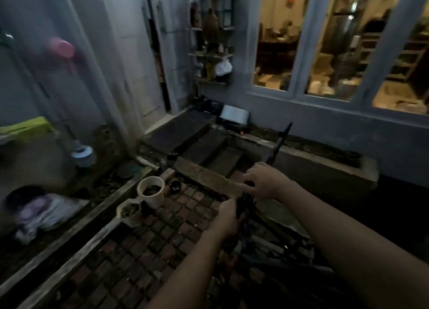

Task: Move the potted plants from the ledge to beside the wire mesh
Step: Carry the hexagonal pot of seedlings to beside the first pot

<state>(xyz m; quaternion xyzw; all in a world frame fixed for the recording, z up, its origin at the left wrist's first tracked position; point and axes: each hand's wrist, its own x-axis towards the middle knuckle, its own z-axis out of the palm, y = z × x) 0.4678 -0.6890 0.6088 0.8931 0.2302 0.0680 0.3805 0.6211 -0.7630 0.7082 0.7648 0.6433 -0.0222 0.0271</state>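
Dusk courtyard | both hands grasp a dark, slim upright plant pot (241, 207) | left hand (226, 218) clasps low, right hand (263, 181) pinches top | round white plastic pot (151, 192) on wire mesh (144, 246) at ten o'clock

The dark object (241, 207) between both hands is too dim to identify, possibly a pot; left-side clutter (44, 212) blurred; forearms cut off below.

A round cream plastic pot (151, 193) stands upright on the dark square-celled wire mesh (148, 239), filled with dark soil. Just beside it stands a smaller cream faceted pot (129, 212), also upright.
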